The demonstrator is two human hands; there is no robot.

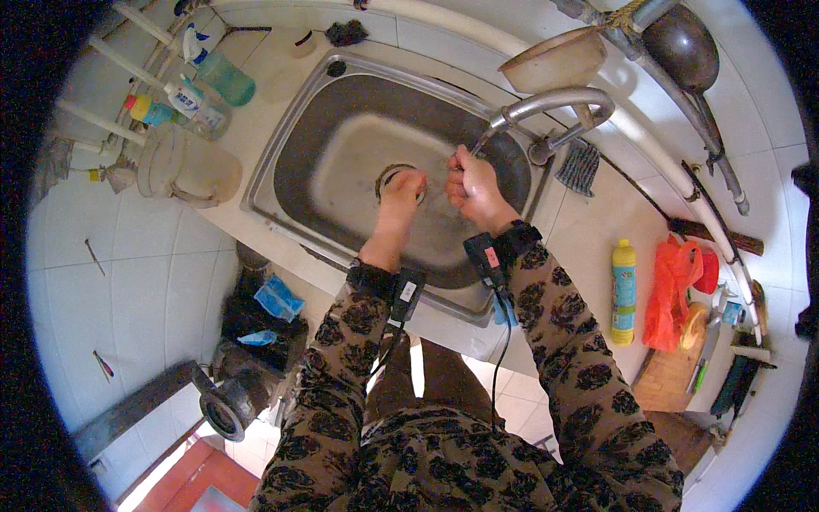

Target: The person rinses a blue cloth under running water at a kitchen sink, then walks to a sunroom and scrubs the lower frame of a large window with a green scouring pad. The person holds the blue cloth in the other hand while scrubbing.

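My left hand (400,201) is over the stainless steel sink (345,160), just in front of the round drain (386,176), which it partly covers. Its fingers curl away from me, so I cannot tell whether anything is in them. My right hand (475,185) is a loose fist, thumb side up, right below the mouth of the curved metal faucet (550,99). Nothing shows sticking out of that fist. A thin stream of water seems to fall beside the thumb. The two hands are apart.
Spray bottle (224,77), cleaner bottle (195,105) and a clear plastic jug (192,166) stand left of the sink. On the right are a striped cloth (578,168), a yellow-capped bottle (623,291), a red plastic bag (668,294) and a wooden cutting board (665,381) near a knife (704,345).
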